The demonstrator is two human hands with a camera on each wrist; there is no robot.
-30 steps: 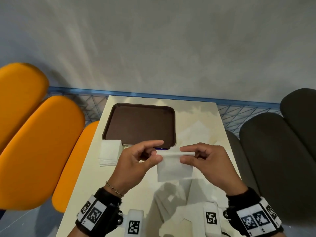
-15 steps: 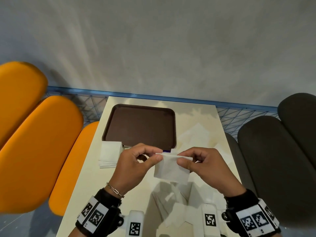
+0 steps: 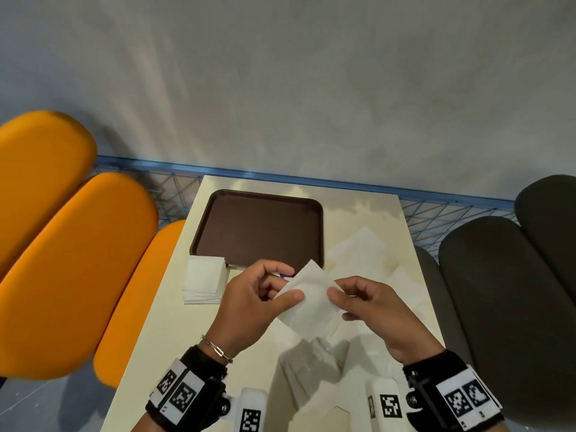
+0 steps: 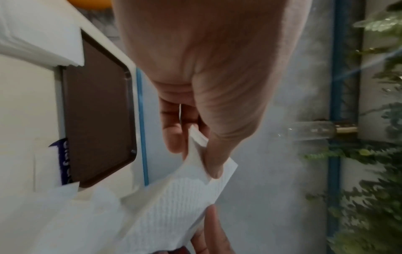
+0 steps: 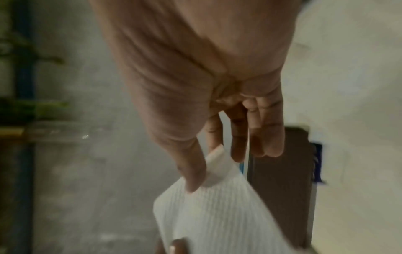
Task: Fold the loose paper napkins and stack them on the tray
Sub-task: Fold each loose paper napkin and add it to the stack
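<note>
I hold a white folded paper napkin [image 3: 311, 302] above the table, turned so it looks like a diamond. My left hand [image 3: 288, 293] pinches its left corner between thumb and fingers; the same napkin [image 4: 185, 206] fills the lower part of the left wrist view. My right hand [image 3: 335, 296] pinches the napkin's right corner, as the right wrist view shows on the napkin [image 5: 217, 214]. The brown tray [image 3: 258, 229] lies beyond my hands with nothing on it. A stack of folded napkins [image 3: 204, 283] sits on the table by the tray's near left corner. Loose napkins [image 3: 358, 251] lie to the right of the tray.
More loose napkins [image 3: 311, 366] lie on the cream table [image 3: 174, 322] under and in front of my hands. Orange seats [image 3: 71, 260] stand to the left, dark grey seats [image 3: 505, 291] to the right. A blue rail [image 3: 311, 179] and a grey wall close off the far edge.
The napkin hung flat from its top edge between both hands; now it is rotated into a diamond, with each hand pinching a side corner. Both hands stayed in about the same place.
</note>
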